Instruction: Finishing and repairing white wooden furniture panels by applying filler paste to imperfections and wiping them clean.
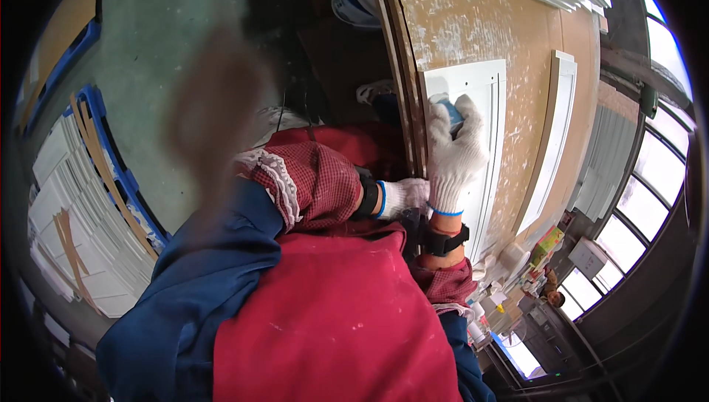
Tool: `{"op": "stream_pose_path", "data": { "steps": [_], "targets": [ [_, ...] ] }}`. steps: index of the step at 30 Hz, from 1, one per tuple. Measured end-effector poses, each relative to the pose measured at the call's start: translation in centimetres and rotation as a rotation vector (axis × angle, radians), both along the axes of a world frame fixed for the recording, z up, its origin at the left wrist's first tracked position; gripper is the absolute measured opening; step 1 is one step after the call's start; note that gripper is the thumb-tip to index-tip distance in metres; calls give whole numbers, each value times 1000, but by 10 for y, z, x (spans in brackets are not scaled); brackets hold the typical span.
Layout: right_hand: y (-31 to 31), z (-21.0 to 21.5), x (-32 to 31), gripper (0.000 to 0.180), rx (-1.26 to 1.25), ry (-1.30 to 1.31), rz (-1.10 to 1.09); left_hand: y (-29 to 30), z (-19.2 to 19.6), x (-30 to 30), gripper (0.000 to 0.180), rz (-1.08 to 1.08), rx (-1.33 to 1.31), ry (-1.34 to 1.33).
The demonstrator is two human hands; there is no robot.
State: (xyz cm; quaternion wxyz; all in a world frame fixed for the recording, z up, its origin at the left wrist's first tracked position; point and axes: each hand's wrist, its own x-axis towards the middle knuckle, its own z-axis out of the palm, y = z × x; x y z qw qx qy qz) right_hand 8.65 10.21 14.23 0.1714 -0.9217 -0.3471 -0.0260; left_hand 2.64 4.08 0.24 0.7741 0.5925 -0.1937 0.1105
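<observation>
A right hand [456,152] in a white knitted glove pressed a blue sanding block [450,114] flat against a white rectangular panel [489,99], fingers closed over it. The panel lay on a paint-flecked brown workbench [473,25]. The gloved left hand [405,196] gripped the panel's near edge.

Knit cloth, painted panel, raw board

Both hands wear white knit cotton gloves; the right hand [456,154] presses a blue sponge block [449,112] on the smooth, matt white panel [484,92]; beneath the panel, the worktop [473,25] is rough, paint-flecked brown board.
</observation>
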Motion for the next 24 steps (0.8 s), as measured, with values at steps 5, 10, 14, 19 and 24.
{"op": "stream_pose_path", "data": {
  "steps": [5, 10, 14, 19, 24],
  "targets": [
    [-6, 7, 22, 40, 277, 414, -283, 6, 12, 0, 21, 175, 338, -146],
    [-35, 23, 18, 36, 263, 537, -158, 27, 51, 2, 20, 479, 959, -425],
    [-52, 15, 6, 44, 225, 577, 39, 3, 36, -3, 13, 320, 756, -352],
    [-34, 7, 0, 42, 172, 470, 52, 26, 50, -12, 14, 338, 281, -317],
    [-28, 7, -1, 43, -26, 223, 86, 22, 34, -19, 20, -64, 308, -59]
  ]
}}
